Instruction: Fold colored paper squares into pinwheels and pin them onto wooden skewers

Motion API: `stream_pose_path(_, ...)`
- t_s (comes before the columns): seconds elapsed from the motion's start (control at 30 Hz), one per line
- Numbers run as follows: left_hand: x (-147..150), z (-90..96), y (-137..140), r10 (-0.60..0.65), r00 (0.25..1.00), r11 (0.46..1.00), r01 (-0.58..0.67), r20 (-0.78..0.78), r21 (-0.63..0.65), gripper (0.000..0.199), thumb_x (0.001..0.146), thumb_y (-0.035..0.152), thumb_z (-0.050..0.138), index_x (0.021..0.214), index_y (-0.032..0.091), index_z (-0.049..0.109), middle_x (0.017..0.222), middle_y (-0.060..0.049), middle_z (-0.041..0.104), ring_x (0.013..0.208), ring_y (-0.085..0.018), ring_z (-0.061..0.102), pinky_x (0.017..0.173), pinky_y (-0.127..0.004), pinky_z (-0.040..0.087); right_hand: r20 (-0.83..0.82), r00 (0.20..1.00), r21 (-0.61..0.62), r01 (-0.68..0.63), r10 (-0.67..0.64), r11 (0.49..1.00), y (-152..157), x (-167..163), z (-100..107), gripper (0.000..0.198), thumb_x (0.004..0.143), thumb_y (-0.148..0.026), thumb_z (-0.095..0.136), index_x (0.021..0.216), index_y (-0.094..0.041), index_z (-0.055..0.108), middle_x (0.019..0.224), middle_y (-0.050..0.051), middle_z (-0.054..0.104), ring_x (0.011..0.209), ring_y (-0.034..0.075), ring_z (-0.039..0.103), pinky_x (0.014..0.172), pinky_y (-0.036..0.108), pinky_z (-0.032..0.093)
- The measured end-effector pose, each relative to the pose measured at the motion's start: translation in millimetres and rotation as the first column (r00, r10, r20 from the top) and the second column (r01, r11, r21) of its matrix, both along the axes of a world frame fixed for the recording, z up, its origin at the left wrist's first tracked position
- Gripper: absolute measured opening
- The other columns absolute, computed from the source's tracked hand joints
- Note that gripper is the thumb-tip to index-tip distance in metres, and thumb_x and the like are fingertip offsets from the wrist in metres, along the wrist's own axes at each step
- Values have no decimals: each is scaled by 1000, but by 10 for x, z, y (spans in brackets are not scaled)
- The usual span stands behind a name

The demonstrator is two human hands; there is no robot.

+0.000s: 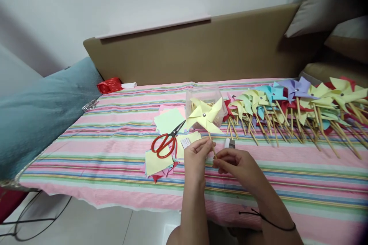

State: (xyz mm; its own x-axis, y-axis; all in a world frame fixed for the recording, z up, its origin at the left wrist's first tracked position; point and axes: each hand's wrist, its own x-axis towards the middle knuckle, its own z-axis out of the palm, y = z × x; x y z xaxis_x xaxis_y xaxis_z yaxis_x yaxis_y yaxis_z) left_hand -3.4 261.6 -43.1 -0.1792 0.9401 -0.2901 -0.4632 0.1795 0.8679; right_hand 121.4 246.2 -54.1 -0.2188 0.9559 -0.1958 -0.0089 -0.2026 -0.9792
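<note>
Both hands grip the thin wooden stick of a yellow paper pinwheel (204,115), held upright with a round metal pin at its centre. My left hand (198,151) pinches the stick below the blades. Lower down, my right hand (234,160) has its fingers closed round the stick's bottom end. Behind the pinwheel is a clear plastic box (191,95) with thin sticks in it. Red-handled scissors (164,146) lie left of my left hand, across stacks of paper squares: a pale green sheet (170,120) and a yellow sheet (156,162) are on top.
Many finished pinwheels (273,92) are heaped along the right. A small grey-and-white block (229,143) sits just behind my right hand. A striped cloth (100,153) covers the seat, with a red plastic bundle (109,85) at the back left and a blue armrest (48,111) beside it.
</note>
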Motion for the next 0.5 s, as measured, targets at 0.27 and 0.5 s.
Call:
stream_pose_path(0.27,101,-48,52,176,980,984,-174,93,-35,25,57,27,81,78,13,74,74,-6,73,66,-11,64,73,-26,49,9,991,-18,136,-136,991,30,107,-23,43,77,-57,61,87,-15,71,88,11,74,72,20,69,65,30,54)
stream_pose_path(0.5,142,-28,89,191,979,981,-192,70,0,26,60,27,80,80,13,74,78,-6,73,72,-13,65,76,-26,49,57,997,76,41,-46,996,27,45,0,35,75,-50,66,70,-15,68,65,6,71,62,17,66,60,27,52)
